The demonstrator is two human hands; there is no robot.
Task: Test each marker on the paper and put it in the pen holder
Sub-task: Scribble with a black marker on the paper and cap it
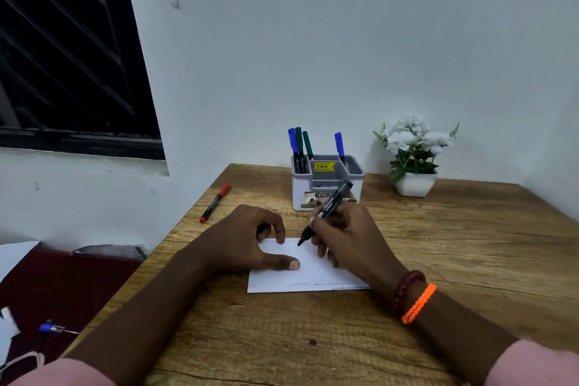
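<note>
A pale plastered wall (313, 41) fills the background, with a dark barred window (62, 50) at the left. Below it a brown wood-grain table (454, 260) runs to the corner. On the table lies a small white rectangular sheet of paper (313, 276), its long edge running across the view.

The left hand (247, 241) rests on the paper's left part, thumb pressed flat on it, fingers curled with the tips down at its far edge. The right hand (347, 241) grips a black marker with its cap off (329, 210), fingers wrapped round the barrel. Its long axis slants, tip pointing down and left onto the paper, rear end up and right toward the grey and white plastic pen holder (327, 182).

The holder stands behind the paper and holds two blue and two green markers (299, 144) upright. A white pot of white flowers (413, 157) stands to its right. A red-capped black marker (216, 202) lies near the table's left edge, cap pointing away.
</note>
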